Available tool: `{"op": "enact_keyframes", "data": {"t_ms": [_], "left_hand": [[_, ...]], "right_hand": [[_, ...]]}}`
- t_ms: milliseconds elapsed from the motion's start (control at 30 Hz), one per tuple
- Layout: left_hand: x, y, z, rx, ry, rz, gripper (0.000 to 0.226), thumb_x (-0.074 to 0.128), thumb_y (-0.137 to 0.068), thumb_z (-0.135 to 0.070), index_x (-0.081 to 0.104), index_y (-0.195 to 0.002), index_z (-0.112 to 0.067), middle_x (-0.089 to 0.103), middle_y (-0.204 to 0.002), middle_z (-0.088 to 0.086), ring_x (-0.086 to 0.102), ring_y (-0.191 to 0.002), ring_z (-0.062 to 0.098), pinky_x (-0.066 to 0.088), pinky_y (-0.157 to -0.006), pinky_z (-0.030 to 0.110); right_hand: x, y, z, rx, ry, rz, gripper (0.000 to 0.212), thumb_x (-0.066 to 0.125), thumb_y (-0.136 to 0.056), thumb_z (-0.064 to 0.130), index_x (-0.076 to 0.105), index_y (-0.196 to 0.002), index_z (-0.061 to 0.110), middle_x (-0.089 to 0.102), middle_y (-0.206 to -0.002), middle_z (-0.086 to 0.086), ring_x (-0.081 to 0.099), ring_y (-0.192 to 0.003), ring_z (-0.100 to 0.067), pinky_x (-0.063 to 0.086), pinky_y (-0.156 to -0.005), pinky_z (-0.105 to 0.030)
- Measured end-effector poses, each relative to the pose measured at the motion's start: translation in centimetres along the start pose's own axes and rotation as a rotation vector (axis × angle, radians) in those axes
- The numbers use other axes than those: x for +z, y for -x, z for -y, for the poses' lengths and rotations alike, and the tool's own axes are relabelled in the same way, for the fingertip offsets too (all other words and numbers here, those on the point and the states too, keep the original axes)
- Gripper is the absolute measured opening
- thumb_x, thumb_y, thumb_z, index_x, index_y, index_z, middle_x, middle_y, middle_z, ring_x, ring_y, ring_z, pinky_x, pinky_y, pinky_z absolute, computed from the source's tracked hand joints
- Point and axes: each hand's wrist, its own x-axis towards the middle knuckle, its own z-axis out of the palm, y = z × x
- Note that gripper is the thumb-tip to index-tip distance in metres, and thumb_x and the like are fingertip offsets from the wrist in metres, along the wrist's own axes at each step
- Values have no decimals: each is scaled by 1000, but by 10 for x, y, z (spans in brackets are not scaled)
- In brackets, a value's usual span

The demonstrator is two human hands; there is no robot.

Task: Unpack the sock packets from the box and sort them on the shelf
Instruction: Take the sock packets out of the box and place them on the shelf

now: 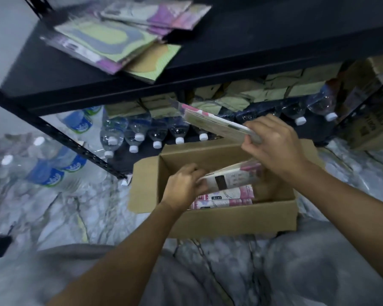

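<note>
An open cardboard box [230,219] stands on the marble floor below the black shelf [241,40]. My right hand [274,146] grips a white and pink sock packet [215,123], lifted above the box and tilted toward the shelf. Inside the box, my left hand [184,186] holds another packet [228,178] by its left end. Beneath it lie two more pink and white packets [228,198]. Several sock packets [111,38] in green, purple and pink lie fanned out on the shelf's left part.
Water bottles [142,135] lie in a row on the lower shelf behind the box, with tan packages [263,89] behind them. Larger bottles [53,168] lie on the floor at left. Another cardboard box [372,120] stands at right. My knees fill the bottom.
</note>
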Motion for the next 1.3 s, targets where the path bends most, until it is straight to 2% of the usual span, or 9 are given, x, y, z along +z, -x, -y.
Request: {"op": "enact_keyframes", "data": {"t_ms": [100, 233, 333, 367, 500, 633, 833, 1100, 1300], "left_hand": [[-25, 12, -10, -17, 34, -69, 19, 78, -74, -15, 74, -92, -13, 65, -89, 0, 64, -80, 21, 49, -55, 27], [-60, 24, -19, -31, 90, -150, 25, 66, -82, -24, 75, -98, -7, 67, -92, 5, 65, -84, 24, 55, -69, 37], [-94, 40, -30, 0, 78, -264, 19, 76, -76, -10, 77, -95, -6, 69, -89, 5, 63, -80, 15, 41, -70, 8], [-106, 48, -32, 11, 66, -274, 22, 79, -75, -7, 77, -97, -8, 69, -90, 3, 61, -80, 11, 41, -69, 6], [-175, 71, -31, 159, -129, -338, 21, 64, -87, -21, 73, -105, -16, 67, -97, 0, 65, -82, 18, 56, -53, 37], [-266, 79, -28, 294, -347, -488, 22, 58, -93, -20, 77, -100, -12, 70, -94, 6, 65, -79, 21, 54, -55, 31], [-355, 51, -7, 367, -472, -701, 18, 65, -94, -11, 75, -108, -6, 68, -95, 11, 61, -81, 27, 51, -62, 35], [-353, -42, 63, 507, -538, -768, 19, 68, -92, -8, 75, -107, -1, 69, -94, 15, 63, -82, 30, 52, -70, 37], [-307, -88, 131, 416, -489, -702, 23, 58, -98, -18, 76, -109, -7, 70, -97, 10, 62, -85, 28, 51, -73, 35]], "right_hand": [[-22, -2, 14, -4, 0, -8, 23, 66, -75, 0, 71, -96, -6, 70, -85, -16, 62, -76, -31, 55, -69, -41], [-53, -5, 33, -46, -2, -3, 20, 68, -76, -1, 71, -95, -5, 69, -85, -15, 62, -77, -29, 55, -69, -42], [-76, -14, 48, -83, -12, -26, 20, 71, -75, -2, 70, -94, -4, 69, -85, -13, 62, -77, -29, 55, -70, -41], [-84, -19, 53, -98, -12, -35, 20, 72, -74, -2, 70, -93, -3, 69, -85, -13, 61, -77, -28, 55, -69, -39], [-114, -46, 77, -168, 24, -110, 20, 69, -76, -1, 70, -96, -2, 67, -84, -11, 57, -74, -26, 50, -67, -34], [-137, -92, 98, -261, 58, -206, 18, 62, -81, 5, 70, -96, -2, 68, -86, -13, 58, -74, -30, 51, -68, -40], [-149, -173, 111, -319, 110, -260, 15, 62, -77, 3, 69, -90, 0, 67, -84, -14, 57, -73, -33, 52, -65, -41], [-85, -250, 88, -297, 208, -167, 9, 66, -69, 0, 68, -77, 3, 62, -71, -9, 53, -65, -27, 49, -56, -33], [-14, -291, 66, -312, 262, -47, 10, 67, -70, 1, 69, -79, 4, 64, -76, -9, 56, -70, -26, 50, -63, -37]]}}
